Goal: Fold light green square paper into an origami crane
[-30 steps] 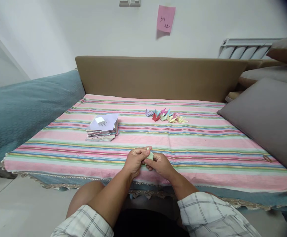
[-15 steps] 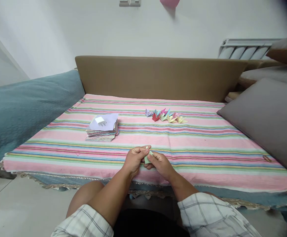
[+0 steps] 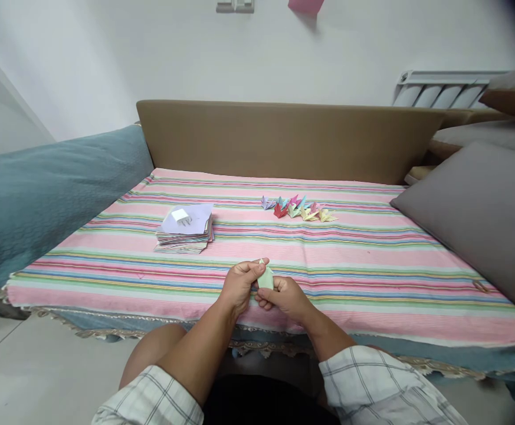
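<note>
"Where does the green folded paper lie from your hands?"

"Between them, over the near middle of the striped cloth: just right of your left hand, just left of your right hand."

"And its long axis?"

"It runs near to far, the narrow far tip leaning slightly left. Your left hand pinches it by that far end, between thumb and fingers; your right hand pinches the near end from the right."

"So which hand is nearer?"

"Neither; both touch it. Your left has the tip, your right the broader end."
</note>
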The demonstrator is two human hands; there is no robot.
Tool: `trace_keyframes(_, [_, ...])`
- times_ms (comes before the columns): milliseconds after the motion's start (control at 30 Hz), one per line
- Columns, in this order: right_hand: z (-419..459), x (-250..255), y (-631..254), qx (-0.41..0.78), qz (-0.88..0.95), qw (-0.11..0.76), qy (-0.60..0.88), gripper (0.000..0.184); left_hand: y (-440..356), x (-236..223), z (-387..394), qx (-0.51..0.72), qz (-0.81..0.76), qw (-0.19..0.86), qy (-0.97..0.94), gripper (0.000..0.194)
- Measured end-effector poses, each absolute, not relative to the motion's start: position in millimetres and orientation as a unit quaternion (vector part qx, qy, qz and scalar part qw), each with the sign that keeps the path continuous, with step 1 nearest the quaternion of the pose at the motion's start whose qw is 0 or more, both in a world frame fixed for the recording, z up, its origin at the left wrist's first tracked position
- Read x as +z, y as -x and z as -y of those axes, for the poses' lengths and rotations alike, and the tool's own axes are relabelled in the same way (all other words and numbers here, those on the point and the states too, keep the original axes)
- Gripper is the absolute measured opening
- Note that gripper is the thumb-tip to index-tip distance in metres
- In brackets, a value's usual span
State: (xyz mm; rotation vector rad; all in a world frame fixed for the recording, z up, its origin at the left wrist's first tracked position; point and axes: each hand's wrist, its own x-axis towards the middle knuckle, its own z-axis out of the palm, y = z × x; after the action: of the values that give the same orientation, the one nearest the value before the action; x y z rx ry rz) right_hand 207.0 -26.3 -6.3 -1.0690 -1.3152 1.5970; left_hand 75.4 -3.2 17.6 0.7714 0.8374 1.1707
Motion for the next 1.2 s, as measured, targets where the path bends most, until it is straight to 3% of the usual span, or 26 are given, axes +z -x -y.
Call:
trace_keyframes(267, [22.8,-7.3,-208.4,0.634,0.510,0.401,0.420,0.040,-74.7,16.7,3.4,0.519,-0.369,0.683,-0.358,0.029])
trace_keyframes(500, [24.2,-4.1,-215.7,0.563,0.523,0.468,0.437,0.035,-73.6,13.0,-1.3,0.531,-0.356,0.668,-0.380,0.024])
trace_keyframes(600, [22.7,-5.0,-216.5,0.517,0.538,0.494,0.446,0.034,-74.3,14.9,0.7,0.517,-0.358,0.683,-0.372,0.029])
trace_keyframes(733, [17.8,-10.5,-217.5,0.500,0.493,0.547,0.456,0.031,-74.9,19.2,5.4,0.474,-0.340,0.729,-0.358,0.050])
trace_keyframes(800, [15.8,-14.3,-217.9,0.495,0.474,0.568,0.455,0.030,-75.2,19.3,6.4,0.454,-0.360,0.730,-0.363,0.047])
trace_keyframes(1200, [18.5,-9.1,-213.0,0.598,0.376,0.603,0.372,0.041,-73.5,12.2,-1.4,0.476,-0.435,0.646,-0.408,0.038])
